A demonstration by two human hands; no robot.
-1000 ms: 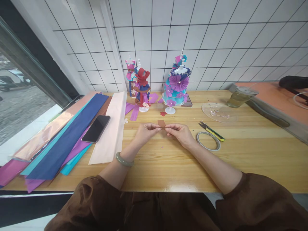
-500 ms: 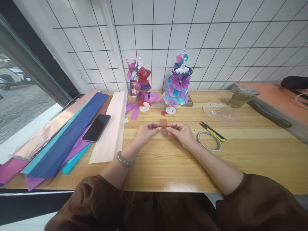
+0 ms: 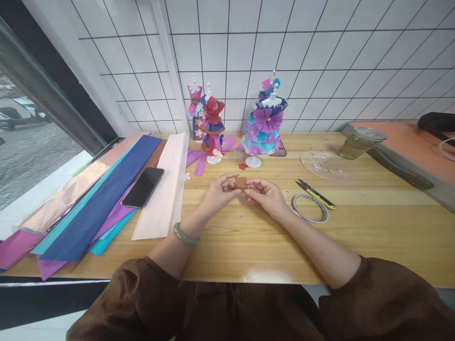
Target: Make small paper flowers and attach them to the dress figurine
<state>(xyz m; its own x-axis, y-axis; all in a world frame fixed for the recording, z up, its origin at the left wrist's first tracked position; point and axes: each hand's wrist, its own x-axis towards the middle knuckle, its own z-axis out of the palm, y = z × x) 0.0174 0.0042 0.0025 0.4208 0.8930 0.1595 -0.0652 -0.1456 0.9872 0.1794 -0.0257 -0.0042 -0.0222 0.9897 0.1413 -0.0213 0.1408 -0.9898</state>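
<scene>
A small brown piece of paper [image 3: 241, 183] is held up just above the table between my two hands. My left hand [image 3: 221, 193] grips its left edge, thumb below and fingers bent around the side. On the other side, my right hand [image 3: 265, 195] pinches the lower right edge between thumb and fingers. Right behind the paper a red paper flower [image 3: 243, 166] lies flat. Further back stand small dress forms in crepe-paper dresses, one with red and brown layers [image 3: 213, 125], another in turquoise with a purple fan rosette [image 3: 268, 121].
Folded crepe paper [image 3: 103, 199] lies at left, with a phone [image 3: 143, 187] on top. To the right are a tape roll [image 3: 295, 208], yellow-handled thread snips [image 3: 316, 194], a clear plate of beads [image 3: 309, 168] and a drink cup [image 3: 359, 144]. A tiled wall closes the back.
The fingers of my left hand have opened out slightly and shifted around the brown paper's left edge. The paper is tilted a little differently. My right hand stays nearly still.
</scene>
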